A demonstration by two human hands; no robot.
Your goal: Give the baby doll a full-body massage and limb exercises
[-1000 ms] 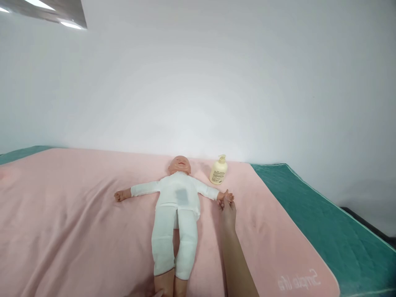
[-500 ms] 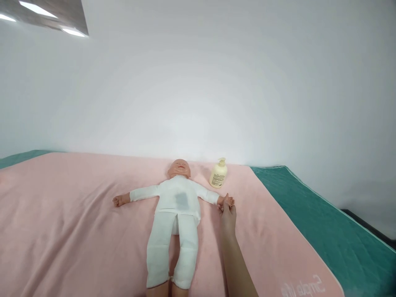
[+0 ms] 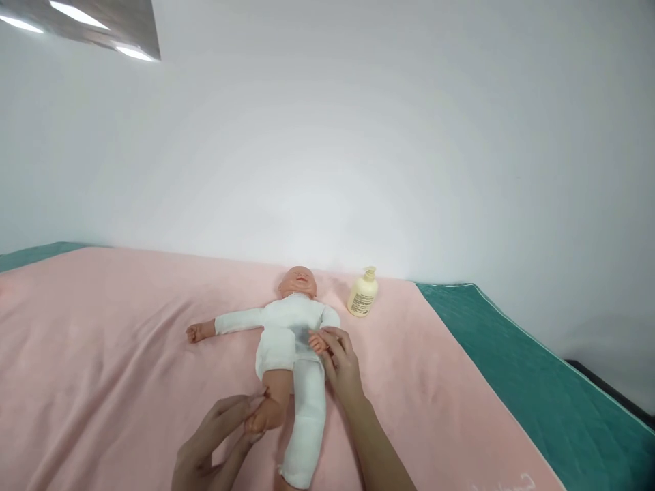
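A baby doll with a white cloth body lies on its back, head toward the wall. My left hand is closed around the doll's foot on the picture's left side; that leg is bent up toward the belly. With its fingers, my right hand grips the doll's hand on the picture's right side, holding it over the belly near a grey patch. The doll's other arm stretches out flat to the left. Its other leg lies straight, the foot cut off by the frame.
A pale yellow pump bottle stands right of the doll's head. Underneath is a pink blanket with creases at left, over a green cover. A white wall rises behind.
My left hand has come into view and taken the doll's foot, bending that leg up. My right hand has brought the doll's hand inward from the right, across to its belly.
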